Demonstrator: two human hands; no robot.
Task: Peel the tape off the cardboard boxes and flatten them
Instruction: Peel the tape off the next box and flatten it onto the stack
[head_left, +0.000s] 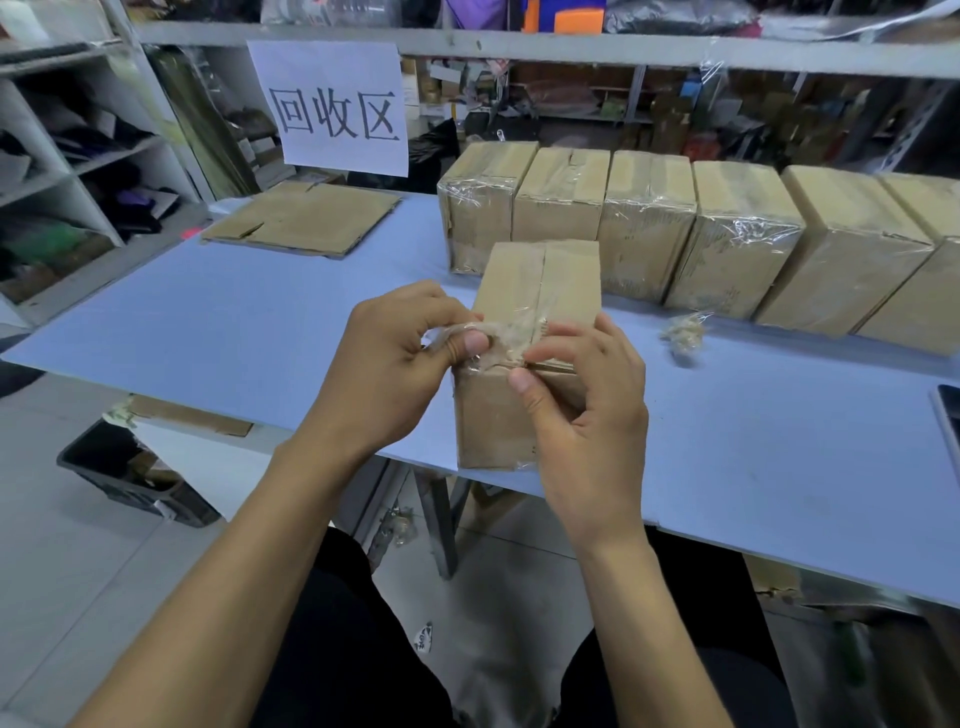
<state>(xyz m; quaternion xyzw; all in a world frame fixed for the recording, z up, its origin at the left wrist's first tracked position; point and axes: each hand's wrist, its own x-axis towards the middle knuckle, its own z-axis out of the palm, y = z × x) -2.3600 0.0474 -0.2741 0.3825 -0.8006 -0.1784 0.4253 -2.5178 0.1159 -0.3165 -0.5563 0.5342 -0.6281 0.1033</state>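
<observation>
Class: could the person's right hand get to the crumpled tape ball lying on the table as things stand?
Probably yes: the tape ball lies in the open on the table, right of the right hand, though that hand is holding the box.

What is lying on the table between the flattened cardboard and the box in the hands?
Nothing: in the head view, the table is bare between the flattened cardboard and the box that both hands work on.

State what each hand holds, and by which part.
The left hand pinches the peeled end of the clear tape; the right hand grips the cardboard box at its near top edge.
</observation>
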